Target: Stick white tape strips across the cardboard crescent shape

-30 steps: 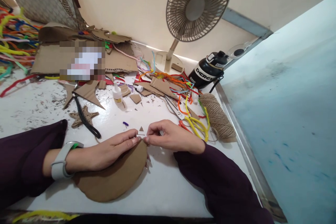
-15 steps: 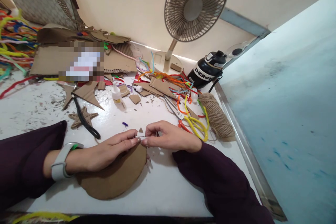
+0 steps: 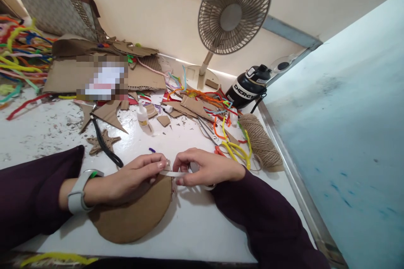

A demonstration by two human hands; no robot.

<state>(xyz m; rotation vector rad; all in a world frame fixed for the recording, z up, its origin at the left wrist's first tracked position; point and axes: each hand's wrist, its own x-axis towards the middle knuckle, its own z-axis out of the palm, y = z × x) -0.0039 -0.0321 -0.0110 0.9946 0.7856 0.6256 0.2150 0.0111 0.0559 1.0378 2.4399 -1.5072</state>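
I see the left hand (image 3: 137, 176) pinching a white strip (image 3: 172, 173) by the cardboard disc (image 3: 135, 220); whether the curled fingers of the right hand (image 3: 210, 168) grip it, I cannot tell. Uneven pulling could twist it.

The brown, rounded card (image 3: 135, 220), plain face up and partly hidden, lies by the near edge of the surface (image 3: 202, 229). A narrow white strip (image 3: 173, 173), nearly straight, runs at its far rim; contact is unclear.

A fan (image 3: 231, 17) stands near a black bottle (image 3: 245, 89), with a chain-strapped handbag (image 3: 50, 6) well apart on the left.
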